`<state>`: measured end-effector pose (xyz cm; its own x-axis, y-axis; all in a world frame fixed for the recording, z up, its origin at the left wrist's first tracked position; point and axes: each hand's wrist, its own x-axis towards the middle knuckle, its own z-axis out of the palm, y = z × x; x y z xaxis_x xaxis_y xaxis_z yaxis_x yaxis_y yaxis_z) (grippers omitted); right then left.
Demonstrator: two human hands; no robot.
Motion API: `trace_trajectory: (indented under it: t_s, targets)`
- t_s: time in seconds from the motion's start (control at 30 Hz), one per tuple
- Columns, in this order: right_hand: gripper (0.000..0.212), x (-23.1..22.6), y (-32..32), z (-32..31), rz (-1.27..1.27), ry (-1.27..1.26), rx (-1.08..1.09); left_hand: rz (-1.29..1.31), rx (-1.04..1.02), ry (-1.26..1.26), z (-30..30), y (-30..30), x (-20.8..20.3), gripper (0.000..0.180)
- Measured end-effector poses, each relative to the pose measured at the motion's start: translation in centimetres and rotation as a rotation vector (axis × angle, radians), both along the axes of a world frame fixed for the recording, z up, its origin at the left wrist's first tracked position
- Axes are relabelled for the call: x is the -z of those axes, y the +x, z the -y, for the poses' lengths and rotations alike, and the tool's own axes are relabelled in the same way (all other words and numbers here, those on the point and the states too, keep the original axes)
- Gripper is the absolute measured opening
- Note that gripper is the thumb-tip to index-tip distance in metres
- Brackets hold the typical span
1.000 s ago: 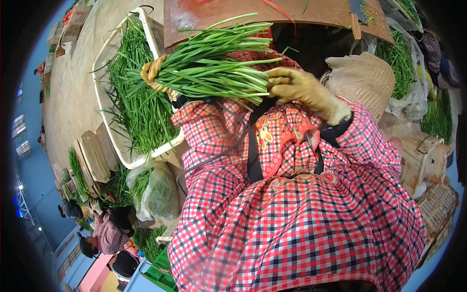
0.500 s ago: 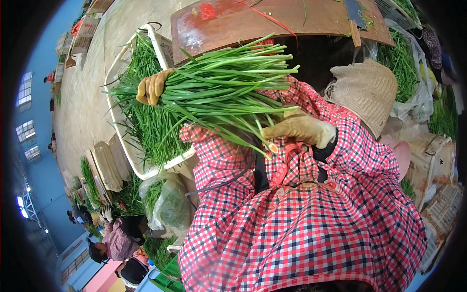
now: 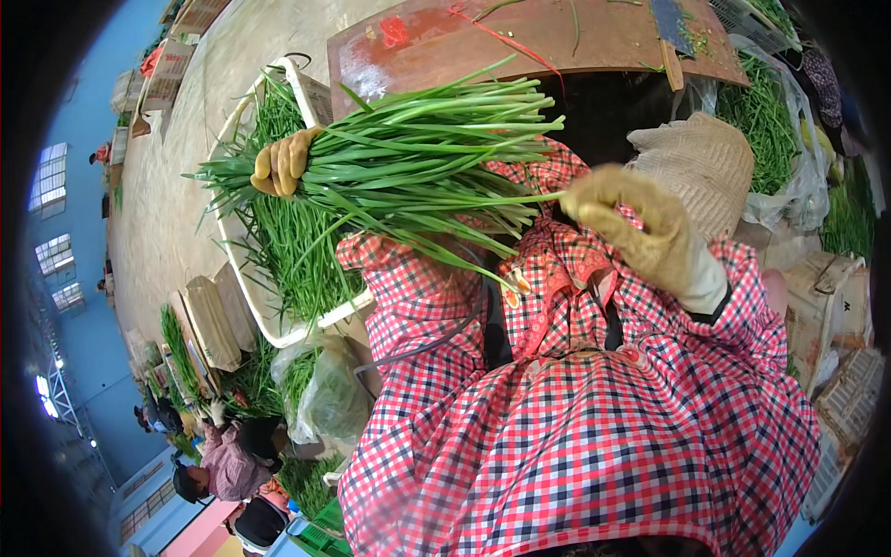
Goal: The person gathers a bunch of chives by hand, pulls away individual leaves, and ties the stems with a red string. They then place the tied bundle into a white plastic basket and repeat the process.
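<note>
A thick bunch of long green leafy stalks (image 3: 436, 167) fanned out across the front of the person's body, its flat, narrow, glossy leaves gathered at the left and its paler, rounder stalk ends splayed unevenly at the right. The leafy end lay in front of a white rigid plastic crate (image 3: 327, 318), which held a tangled heap of similar green leaves (image 3: 302, 265). Beyond the bunch stood a reddish-brown counter (image 3: 608, 42) with a scuffed, whitish patch and a thin red cord (image 3: 512, 43) on its surface. At the right sat a coarse, ribbed, beige woven hat (image 3: 696, 172), and a crumpled clear plastic bag of greens (image 3: 320, 399) stood below the crate. Red, white and navy checked clothing (image 3: 575, 446), gathered into soft folds, covered the person.

The left hand (image 3: 286, 163), in a creased tan glove, had its fingers curled closely round the leafy part, holding the bunch roughly level. The right hand (image 3: 636, 227), in a tan glove with a pale cuff, was raised beside the stalk ends, its fingers bent and somewhat blurred; one stalk reached their tips, but whether they pinched it I could not tell
</note>
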<state>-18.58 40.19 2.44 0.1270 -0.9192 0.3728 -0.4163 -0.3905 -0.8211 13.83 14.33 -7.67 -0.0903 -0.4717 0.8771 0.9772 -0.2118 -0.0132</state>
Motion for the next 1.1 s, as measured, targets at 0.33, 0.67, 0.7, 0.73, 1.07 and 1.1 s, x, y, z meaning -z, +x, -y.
trace_trajectory:
  t_s: [0.33,0.67,0.7,0.73,1.07,1.1]
  targets:
    - [0.031,1.4,7.0,6.0,-0.322,-0.303,0.339,0.079,0.055,0.100,-1.8,-0.2,-1.4,0.014]
    - [0.014,5.5,0.0,2.2,0.096,0.193,0.193,-0.053,-0.041,0.032,-2.0,-0.7,-2.9,0.023]
    - [0.014,5.6,-1.5,2.2,-0.011,0.309,0.210,-0.063,-0.037,-0.025,-1.7,-0.8,-3.1,0.024]
    - [0.015,5.5,-3.0,2.4,-0.182,0.367,0.234,-0.043,-0.035,-0.125,-1.2,-0.8,-3.5,0.024]
    - [0.061,5.2,-0.9,6.4,0.727,0.395,-0.512,-0.284,0.119,-0.026,-3.4,-5.1,-6.3,0.014]
    - [0.058,5.4,-0.6,5.9,0.739,0.368,-0.508,-0.292,0.108,-0.011,-3.8,-5.2,-6.6,0.015]
